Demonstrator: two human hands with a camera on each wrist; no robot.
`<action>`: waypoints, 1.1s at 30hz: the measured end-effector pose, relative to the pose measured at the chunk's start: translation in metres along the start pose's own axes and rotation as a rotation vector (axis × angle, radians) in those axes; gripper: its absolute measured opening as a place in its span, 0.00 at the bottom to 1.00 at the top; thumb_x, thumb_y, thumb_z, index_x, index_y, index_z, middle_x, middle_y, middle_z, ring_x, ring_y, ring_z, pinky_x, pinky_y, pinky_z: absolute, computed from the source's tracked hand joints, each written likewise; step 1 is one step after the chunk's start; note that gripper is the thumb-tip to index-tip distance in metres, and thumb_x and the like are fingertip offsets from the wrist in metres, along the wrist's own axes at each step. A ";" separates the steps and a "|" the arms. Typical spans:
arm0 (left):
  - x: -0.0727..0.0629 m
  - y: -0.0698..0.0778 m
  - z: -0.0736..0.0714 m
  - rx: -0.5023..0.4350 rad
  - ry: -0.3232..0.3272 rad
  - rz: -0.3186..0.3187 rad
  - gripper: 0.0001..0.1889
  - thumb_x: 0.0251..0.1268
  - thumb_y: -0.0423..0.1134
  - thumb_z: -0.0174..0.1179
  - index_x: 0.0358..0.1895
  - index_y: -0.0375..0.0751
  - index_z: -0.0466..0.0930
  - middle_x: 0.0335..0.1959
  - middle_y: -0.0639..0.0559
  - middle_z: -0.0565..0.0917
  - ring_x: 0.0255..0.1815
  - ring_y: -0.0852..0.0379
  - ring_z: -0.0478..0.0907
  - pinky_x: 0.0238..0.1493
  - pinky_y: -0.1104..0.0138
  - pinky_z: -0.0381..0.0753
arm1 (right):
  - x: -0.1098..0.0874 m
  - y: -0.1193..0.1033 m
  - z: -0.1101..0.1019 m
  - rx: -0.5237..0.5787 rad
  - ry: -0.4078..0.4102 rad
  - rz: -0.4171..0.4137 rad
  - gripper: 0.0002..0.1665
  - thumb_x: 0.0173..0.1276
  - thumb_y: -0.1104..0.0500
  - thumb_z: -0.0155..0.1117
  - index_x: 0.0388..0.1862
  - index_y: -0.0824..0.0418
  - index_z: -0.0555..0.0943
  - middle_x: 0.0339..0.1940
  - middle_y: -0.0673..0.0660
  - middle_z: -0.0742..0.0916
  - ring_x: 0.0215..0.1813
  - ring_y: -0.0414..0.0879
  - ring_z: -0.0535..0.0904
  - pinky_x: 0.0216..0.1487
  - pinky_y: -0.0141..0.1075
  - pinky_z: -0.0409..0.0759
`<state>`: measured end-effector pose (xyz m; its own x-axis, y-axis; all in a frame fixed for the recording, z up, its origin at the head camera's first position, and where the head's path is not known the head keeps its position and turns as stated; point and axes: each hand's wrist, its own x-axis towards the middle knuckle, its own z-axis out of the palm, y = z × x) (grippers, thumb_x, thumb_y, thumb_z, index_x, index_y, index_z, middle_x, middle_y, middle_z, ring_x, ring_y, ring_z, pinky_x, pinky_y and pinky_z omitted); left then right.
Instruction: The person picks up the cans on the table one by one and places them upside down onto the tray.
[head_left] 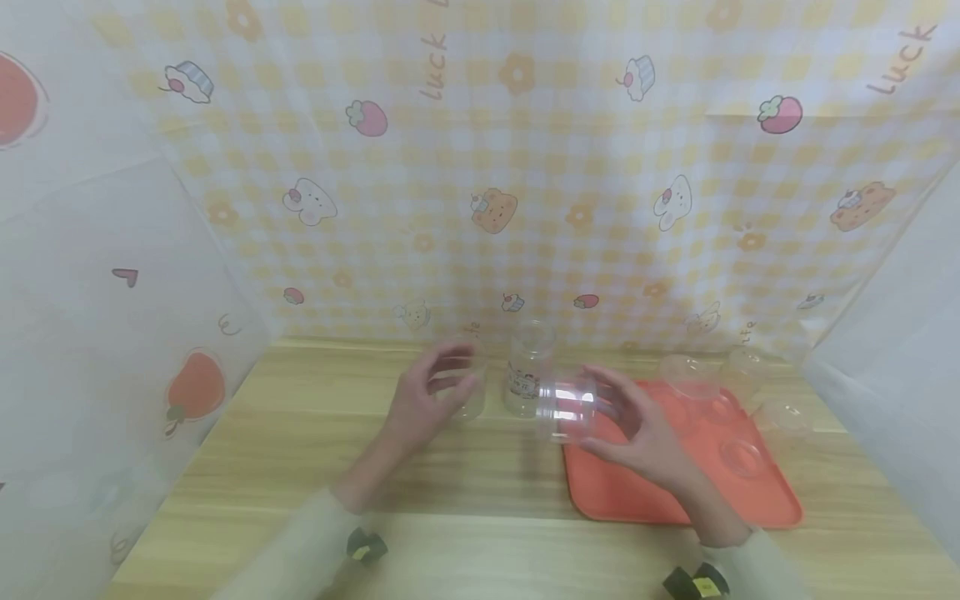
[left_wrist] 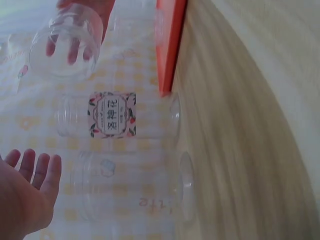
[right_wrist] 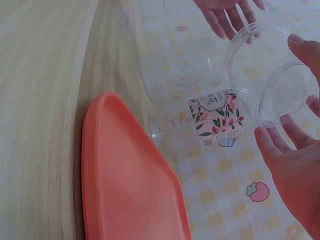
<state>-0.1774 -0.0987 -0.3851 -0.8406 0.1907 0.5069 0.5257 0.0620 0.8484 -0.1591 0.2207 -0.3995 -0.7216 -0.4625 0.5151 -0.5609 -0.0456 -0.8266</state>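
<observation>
My right hand (head_left: pixel 637 433) grips a clear plastic jar (head_left: pixel 567 408) by one end, thumb and fingers spread around it. That jar is tilted on its side, above the near left part of the orange tray. A second clear jar (left_wrist: pixel 112 115) stands upright on the table and bears a pink floral label with Chinese writing. To its left is a third clear jar (left_wrist: pixel 132 187), also upright, without a visible label. My left hand (head_left: pixel 427 396) is beside this third jar, its fingers loosely bent; the left wrist view shows a gap between fingers and jar.
The orange tray (head_left: pixel 637 496) lies at the right of the wooden table (head_left: pixel 300 467). A clear round piece (head_left: pixel 744 458) is on it, and several clear containers or lids stand around its far right side. A checked cloth (head_left: pixel 442 158) hangs behind; white sheets flank both sides.
</observation>
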 end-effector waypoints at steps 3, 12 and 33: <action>0.003 0.000 -0.005 0.090 0.018 0.043 0.25 0.64 0.32 0.69 0.64 0.36 0.75 0.61 0.43 0.80 0.60 0.43 0.77 0.60 0.53 0.80 | -0.002 -0.001 -0.003 -0.001 0.000 0.010 0.55 0.50 0.85 0.72 0.77 0.72 0.60 0.72 0.75 0.68 0.73 0.58 0.67 0.71 0.44 0.70; 0.021 -0.009 -0.016 0.542 -0.045 0.036 0.34 0.61 0.45 0.74 0.70 0.44 0.72 0.69 0.47 0.72 0.70 0.46 0.66 0.70 0.46 0.67 | -0.012 -0.004 -0.013 -0.034 0.012 0.043 0.54 0.51 0.85 0.72 0.77 0.71 0.60 0.74 0.71 0.67 0.73 0.58 0.66 0.70 0.42 0.70; 0.043 -0.021 -0.014 0.885 -0.255 -0.142 0.37 0.66 0.58 0.66 0.74 0.44 0.70 0.66 0.39 0.73 0.64 0.43 0.70 0.62 0.49 0.77 | -0.023 -0.011 -0.022 -0.088 0.051 0.067 0.54 0.49 0.85 0.73 0.75 0.72 0.62 0.73 0.76 0.65 0.73 0.54 0.68 0.69 0.41 0.72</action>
<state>-0.2265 -0.1058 -0.3786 -0.9057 0.3269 0.2699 0.4164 0.8056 0.4214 -0.1453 0.2517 -0.3978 -0.7770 -0.4162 0.4722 -0.5427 0.0628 -0.8376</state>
